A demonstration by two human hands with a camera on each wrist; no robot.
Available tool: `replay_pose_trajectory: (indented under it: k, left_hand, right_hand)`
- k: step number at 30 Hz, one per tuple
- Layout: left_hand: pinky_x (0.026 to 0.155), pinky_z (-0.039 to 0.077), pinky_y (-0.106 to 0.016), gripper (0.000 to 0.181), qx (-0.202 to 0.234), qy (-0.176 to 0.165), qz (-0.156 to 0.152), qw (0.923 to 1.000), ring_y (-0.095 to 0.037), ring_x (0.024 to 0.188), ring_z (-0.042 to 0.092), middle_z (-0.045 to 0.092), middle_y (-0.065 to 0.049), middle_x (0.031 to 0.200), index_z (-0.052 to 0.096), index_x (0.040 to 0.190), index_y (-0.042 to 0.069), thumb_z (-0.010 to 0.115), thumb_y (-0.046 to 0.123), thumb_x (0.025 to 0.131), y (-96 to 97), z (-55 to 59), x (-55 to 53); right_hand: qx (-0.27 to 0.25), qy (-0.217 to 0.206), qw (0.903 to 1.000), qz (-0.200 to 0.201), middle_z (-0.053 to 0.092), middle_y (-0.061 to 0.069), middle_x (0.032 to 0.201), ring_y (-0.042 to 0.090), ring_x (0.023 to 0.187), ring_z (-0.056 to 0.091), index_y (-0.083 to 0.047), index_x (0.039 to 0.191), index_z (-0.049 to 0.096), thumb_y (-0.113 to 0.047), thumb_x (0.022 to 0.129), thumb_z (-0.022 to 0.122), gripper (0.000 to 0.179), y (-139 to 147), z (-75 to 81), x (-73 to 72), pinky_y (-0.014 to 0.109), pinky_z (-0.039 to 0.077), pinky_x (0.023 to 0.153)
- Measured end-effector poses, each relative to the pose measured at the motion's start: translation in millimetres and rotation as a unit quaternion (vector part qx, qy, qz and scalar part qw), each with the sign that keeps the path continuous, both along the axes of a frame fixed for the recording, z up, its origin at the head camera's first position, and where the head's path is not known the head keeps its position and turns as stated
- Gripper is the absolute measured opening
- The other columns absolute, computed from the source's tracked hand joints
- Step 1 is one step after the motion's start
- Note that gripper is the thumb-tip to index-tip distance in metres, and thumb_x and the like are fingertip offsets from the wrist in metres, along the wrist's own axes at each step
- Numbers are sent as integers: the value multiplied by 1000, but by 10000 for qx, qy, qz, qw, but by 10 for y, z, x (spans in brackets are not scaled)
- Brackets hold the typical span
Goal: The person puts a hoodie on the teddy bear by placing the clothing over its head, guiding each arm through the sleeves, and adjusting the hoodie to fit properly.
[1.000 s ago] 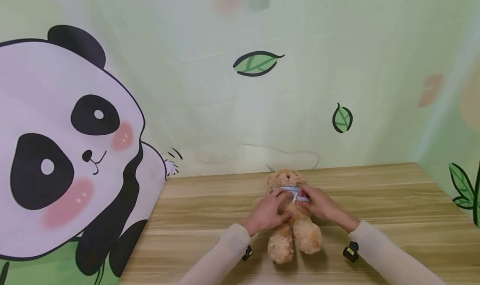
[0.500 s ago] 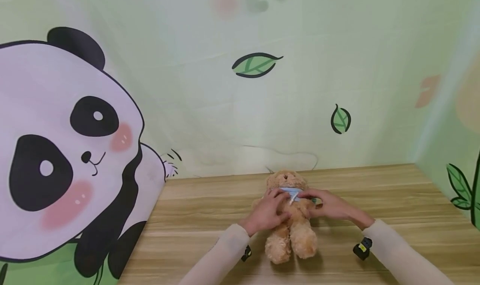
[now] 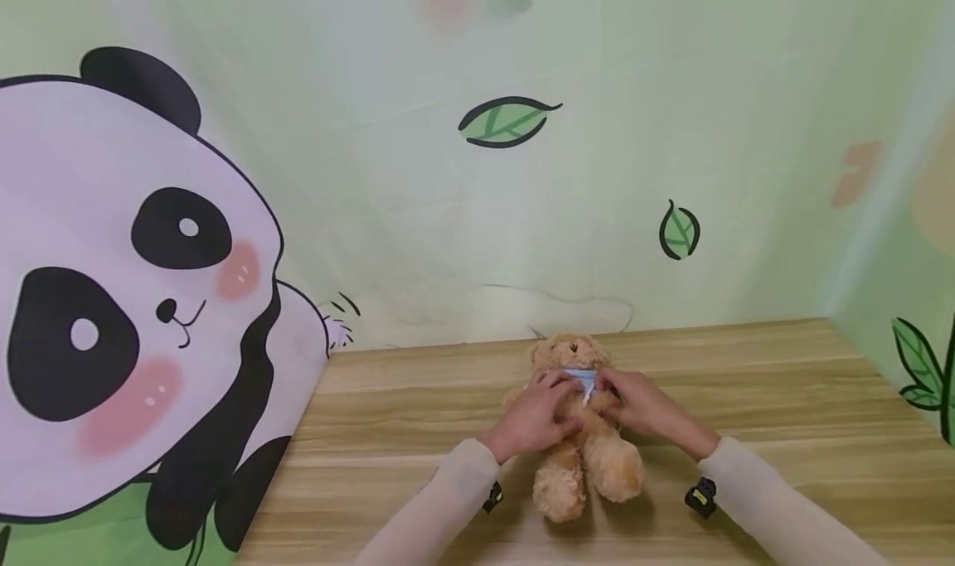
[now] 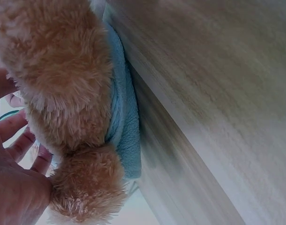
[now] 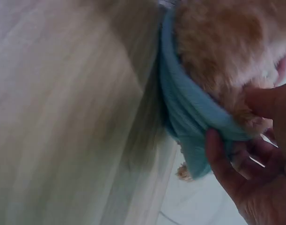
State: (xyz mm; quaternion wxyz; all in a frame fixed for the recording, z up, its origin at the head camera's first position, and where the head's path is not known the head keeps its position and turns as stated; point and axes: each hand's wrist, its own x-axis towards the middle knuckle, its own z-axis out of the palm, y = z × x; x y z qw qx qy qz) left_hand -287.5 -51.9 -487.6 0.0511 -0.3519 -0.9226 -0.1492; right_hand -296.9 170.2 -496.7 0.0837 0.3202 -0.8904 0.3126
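Observation:
A light-brown teddy bear (image 3: 615, 466) lies on its back on the table, feet toward me. Blue fleece clothing (image 3: 580, 379) with a small white tie shows at its chest, and in the wrist views it runs beneath the bear's back. My left hand (image 3: 533, 417) rests over the bear's side and chest; in the left wrist view its fingers are spread loosely against the fur. At the other side, my right hand (image 3: 642, 404) holds the edge of the blue clothing (image 5: 194, 126) beside the bear's arm. The left fingertips are partly hidden by the bear.
The wood-grain table (image 3: 783, 400) meets a pale green backdrop (image 3: 403, 218) just behind the bear's head. A large printed panda (image 3: 209, 160) covers the left side. Black wrist cameras (image 3: 701, 497) sit at both cream sleeves.
My right hand swung outward to the right, pulling at the bear's side, then came back in to the blue clothing. The bear's legs shifted slightly with it; my left hand stayed in place.

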Motion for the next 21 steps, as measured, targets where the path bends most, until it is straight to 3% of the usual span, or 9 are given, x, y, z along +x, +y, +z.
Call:
replay_pose_trajectory:
  k: [5, 10, 13, 17, 21]
  left_hand:
    - [99, 48, -35, 49, -85, 162, -11, 9998, -23, 125, 46, 52, -3, 137, 54, 136, 16, 63, 40, 95, 16, 24, -1]
    - [100, 48, -35, 48, -67, 236, -90, 9997, -24, 125, 47, 52, -3, 136, 54, 136, 16, 62, 39, 95, 12, 24, -5]
    - [100, 48, -35, 47, -16, 268, -123, 9996, -23, 125, 47, 52, -2, 136, 54, 136, 16, 62, 39, 95, 5, 19, -12]
    - [102, 47, -35, 49, 22, 216, -64, 9997, -24, 126, 47, 51, -3, 138, 53, 137, 15, 63, 39, 95, -6, 16, -24]
    - [103, 46, -38, 49, 62, -38, 69, 9999, -25, 129, 47, 49, -5, 140, 52, 138, 15, 61, 39, 96, -20, 11, -32]
  right_hand:
    - [312, 846, 9951, -396, 40, -8, 65, 6, 58, 35, -15, 86, 49, -7, 82, 75, 28, -71, -43, 25, 21, 29, 54]
    - [521, 1694, 9826, -559, 45, -7, 65, 8, 55, 39, -15, 81, 47, -2, 75, 77, 33, -125, -87, 30, 21, 29, 49]
    - [726, 1994, 9747, -702, 47, -5, 67, 9, 52, 38, -15, 80, 47, -2, 75, 77, 33, -145, -91, 34, 21, 28, 45]
    - [887, 1943, 9719, -989, 50, -2, 69, 10, 50, 39, -14, 84, 50, -6, 77, 77, 29, -139, -54, 55, 24, 29, 43]
    - [819, 1242, 9810, -1245, 51, -3, 71, 10, 55, 42, -14, 89, 56, -18, 80, 76, 22, -88, -1, 85, 26, 33, 48]
